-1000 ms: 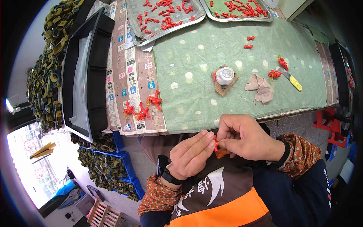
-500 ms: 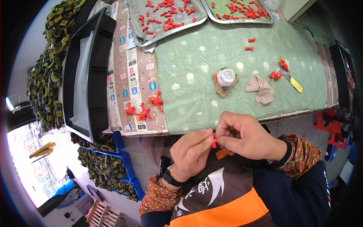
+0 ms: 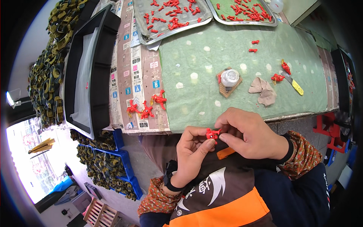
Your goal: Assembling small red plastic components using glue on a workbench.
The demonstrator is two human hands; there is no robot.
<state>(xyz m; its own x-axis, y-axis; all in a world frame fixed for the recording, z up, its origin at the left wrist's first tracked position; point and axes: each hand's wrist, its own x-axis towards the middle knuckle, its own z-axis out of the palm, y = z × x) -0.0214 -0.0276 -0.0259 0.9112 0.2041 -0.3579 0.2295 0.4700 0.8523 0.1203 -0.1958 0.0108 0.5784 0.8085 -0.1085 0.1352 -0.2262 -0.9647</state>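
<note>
Above my lap, just off the table's near edge, a small red toy figure is gripped between the thumb and fingers of my left hand. My right hand closes its thumb and forefinger around a limb on the figure's right side; the fingertips partly hide the contact. On the table to the left lie several similar red figures. A clear jar stands on a piece of brown cardboard, with a crumpled beige cloth to its right.
A yellow-handled knife lies at the right beside two red figures. Two red parts sit farther back. Metal trays of red pieces stand at the far side. A black bin is at the left, above blue crates.
My left hand has turned, thumb now on top, showing more of the red figure. My right fingers have shifted to its right side. The view has moved slightly.
</note>
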